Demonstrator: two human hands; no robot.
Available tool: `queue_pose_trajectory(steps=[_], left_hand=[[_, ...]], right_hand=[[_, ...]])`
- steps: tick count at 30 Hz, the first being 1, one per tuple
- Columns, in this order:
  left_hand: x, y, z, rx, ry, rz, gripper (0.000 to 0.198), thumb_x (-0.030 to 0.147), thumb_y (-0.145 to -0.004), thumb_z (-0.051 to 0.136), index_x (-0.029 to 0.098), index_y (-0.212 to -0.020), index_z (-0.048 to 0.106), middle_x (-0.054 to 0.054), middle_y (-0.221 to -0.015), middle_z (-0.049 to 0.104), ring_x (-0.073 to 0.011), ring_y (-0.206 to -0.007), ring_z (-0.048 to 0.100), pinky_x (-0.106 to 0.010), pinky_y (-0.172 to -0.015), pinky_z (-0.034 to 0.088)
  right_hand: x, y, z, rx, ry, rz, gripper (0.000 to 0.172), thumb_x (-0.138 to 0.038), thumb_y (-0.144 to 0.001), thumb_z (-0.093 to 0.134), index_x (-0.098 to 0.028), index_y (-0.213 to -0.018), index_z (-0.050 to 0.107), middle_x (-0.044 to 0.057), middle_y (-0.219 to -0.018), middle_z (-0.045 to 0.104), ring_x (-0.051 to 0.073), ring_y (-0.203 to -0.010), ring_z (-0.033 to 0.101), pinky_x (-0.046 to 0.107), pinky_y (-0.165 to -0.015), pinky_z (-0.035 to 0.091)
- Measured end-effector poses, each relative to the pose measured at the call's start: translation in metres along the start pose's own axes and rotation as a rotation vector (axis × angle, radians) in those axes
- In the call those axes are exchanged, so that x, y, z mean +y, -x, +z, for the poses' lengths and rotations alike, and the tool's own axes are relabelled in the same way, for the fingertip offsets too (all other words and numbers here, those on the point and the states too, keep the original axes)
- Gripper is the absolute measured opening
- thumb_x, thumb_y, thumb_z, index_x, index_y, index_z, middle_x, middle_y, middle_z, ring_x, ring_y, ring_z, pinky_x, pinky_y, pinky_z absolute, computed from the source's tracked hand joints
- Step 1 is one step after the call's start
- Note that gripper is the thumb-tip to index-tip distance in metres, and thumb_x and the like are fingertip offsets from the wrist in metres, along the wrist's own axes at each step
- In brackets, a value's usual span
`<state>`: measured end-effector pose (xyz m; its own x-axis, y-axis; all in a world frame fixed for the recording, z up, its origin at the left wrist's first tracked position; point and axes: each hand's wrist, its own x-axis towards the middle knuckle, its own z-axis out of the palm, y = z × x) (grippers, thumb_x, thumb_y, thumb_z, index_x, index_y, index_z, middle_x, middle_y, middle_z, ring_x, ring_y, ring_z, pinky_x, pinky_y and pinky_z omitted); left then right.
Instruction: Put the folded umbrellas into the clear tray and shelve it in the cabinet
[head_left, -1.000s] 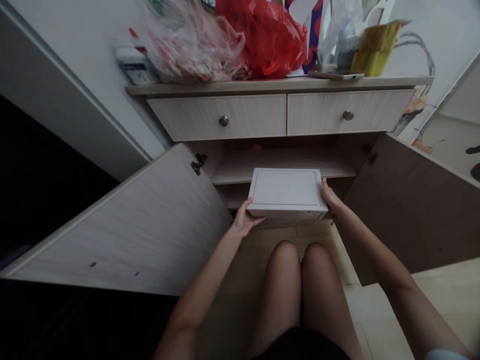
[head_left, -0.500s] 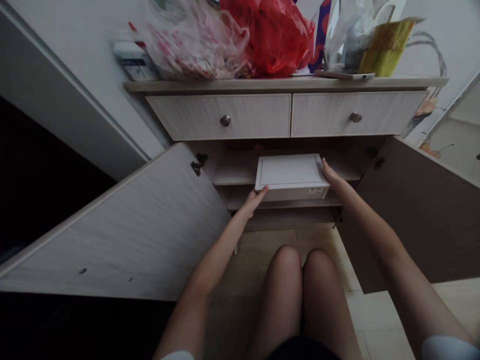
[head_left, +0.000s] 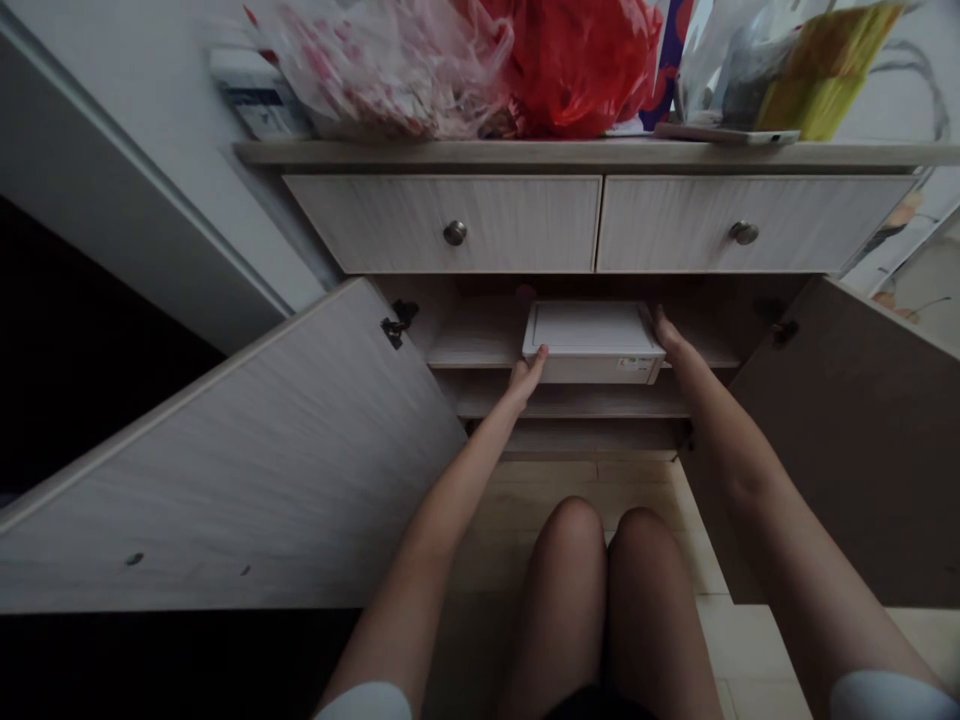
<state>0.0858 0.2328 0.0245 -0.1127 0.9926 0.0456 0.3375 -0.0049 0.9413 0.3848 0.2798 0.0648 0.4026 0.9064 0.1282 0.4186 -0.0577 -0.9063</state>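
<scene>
A white lidded box (head_left: 589, 328) with a small label on its front is held between my two hands at the cabinet's upper shelf (head_left: 472, 345). My left hand (head_left: 528, 377) grips its near left corner, thumb on the front edge and the other fingers mostly hidden beneath. Against the right side of the box presses my right hand (head_left: 667, 332), its fingers partly hidden behind the side. The back of the box lies inside the cabinet, while its front sticks out a little past the shelf edge.
Cabinet doors stand swung out on the left (head_left: 247, 470) and right (head_left: 840, 440). Two closed drawers (head_left: 442, 205) lie above. On the top are a red plastic bag (head_left: 585, 70), a clear bag (head_left: 397, 80), a white bottle (head_left: 259, 95) and a yellow package (head_left: 825, 80).
Both hands have moved the box slightly forward, deeper into the cabinet over the upper shelf. The view has shifted a little closer to the cabinet.
</scene>
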Motion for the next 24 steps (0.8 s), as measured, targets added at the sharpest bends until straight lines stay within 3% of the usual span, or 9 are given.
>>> queue_pose_trajectory(steps=[2,5,7,9,14,16,19,21,24], left_hand=[[-0.005,0.002,0.007,0.102,-0.018,0.031,0.079,0.066,-0.091,0.051,0.008,-0.145,0.046,-0.023,-0.147,0.052,-0.0319,-0.142,0.044,-0.043,-0.117,0.036],[-0.021,0.012,0.009,0.298,-0.079,0.288,0.087,0.065,-0.090,0.052,0.011,-0.154,0.029,-0.023,-0.159,0.035,-0.0298,-0.150,0.031,-0.044,-0.121,0.029],[-0.036,0.019,0.006,0.404,-0.139,0.496,0.082,0.065,-0.092,0.050,0.014,-0.153,0.033,-0.021,-0.158,0.038,-0.0285,-0.149,0.032,-0.044,-0.122,0.029],[-0.048,0.023,0.002,0.458,-0.182,0.586,0.073,0.063,-0.095,0.044,0.015,-0.149,0.042,-0.020,-0.150,0.049,-0.0278,-0.144,0.041,-0.044,-0.120,0.033],[-0.062,0.031,0.009,0.549,-0.283,0.610,0.061,0.055,-0.100,0.036,0.014,-0.143,0.052,-0.020,-0.141,0.058,-0.0261,-0.137,0.050,-0.043,-0.116,0.040],[-0.064,0.040,0.018,0.511,-0.394,0.670,0.056,0.046,-0.103,0.033,0.013,-0.143,0.051,-0.020,-0.148,0.052,-0.0250,-0.145,0.041,-0.044,-0.120,0.034],[-0.067,0.055,0.033,0.282,-0.648,0.740,0.054,0.038,-0.103,0.031,0.010,-0.147,0.046,-0.020,-0.155,0.042,-0.0256,-0.151,0.027,-0.049,-0.124,0.023],[-0.069,0.059,0.040,0.127,-0.796,0.715,0.057,0.035,-0.102,0.032,0.007,-0.151,0.038,-0.021,-0.159,0.033,-0.0268,-0.153,0.021,-0.052,-0.125,0.019],[-0.069,0.056,0.045,0.028,-0.899,0.623,0.063,0.035,-0.100,0.034,0.002,-0.155,0.029,-0.022,-0.162,0.022,-0.0284,-0.154,0.012,-0.054,-0.125,0.017]], right_hand=[[-0.004,0.003,-0.005,0.164,0.015,-0.008,0.081,-0.060,-0.102,0.014,0.001,-0.119,0.065,0.026,-0.105,0.068,0.032,-0.107,0.065,0.044,-0.088,0.052],[0.000,0.029,-0.018,0.395,0.046,-0.286,0.070,-0.049,-0.104,0.016,0.000,-0.128,0.060,0.026,-0.122,0.063,0.028,-0.119,0.058,0.041,-0.103,0.045],[0.012,0.061,-0.022,0.432,0.077,-0.473,0.059,-0.045,-0.104,0.023,-0.008,-0.133,0.058,0.021,-0.133,0.058,0.022,-0.127,0.052,0.037,-0.110,0.040],[0.032,0.097,-0.018,0.468,0.147,-0.659,0.052,-0.044,-0.103,0.030,-0.013,-0.133,0.058,0.018,-0.131,0.058,0.023,-0.128,0.053,0.042,-0.110,0.042],[0.079,0.157,0.019,0.473,0.376,-0.733,0.051,-0.036,-0.104,0.029,-0.016,-0.148,0.045,0.019,-0.147,0.048,0.025,-0.141,0.043,0.048,-0.112,0.040],[0.088,0.164,0.035,0.362,0.527,-0.755,0.054,-0.035,-0.104,0.027,-0.014,-0.152,0.040,0.020,-0.153,0.043,0.026,-0.147,0.032,0.052,-0.117,0.032],[0.094,0.163,0.053,0.202,0.724,-0.719,0.063,-0.040,-0.103,0.026,-0.007,-0.157,0.028,0.022,-0.160,0.029,0.029,-0.153,0.016,0.056,-0.121,0.019],[0.096,0.159,0.060,0.161,0.797,-0.670,0.068,-0.041,-0.102,0.026,-0.003,-0.158,0.021,0.023,-0.163,0.021,0.030,-0.154,0.008,0.057,-0.121,0.014],[0.098,0.153,0.065,0.113,0.869,-0.609,0.070,-0.043,-0.102,0.024,-0.002,-0.158,0.020,0.023,-0.164,0.016,0.030,-0.155,0.004,0.057,-0.122,0.008]])
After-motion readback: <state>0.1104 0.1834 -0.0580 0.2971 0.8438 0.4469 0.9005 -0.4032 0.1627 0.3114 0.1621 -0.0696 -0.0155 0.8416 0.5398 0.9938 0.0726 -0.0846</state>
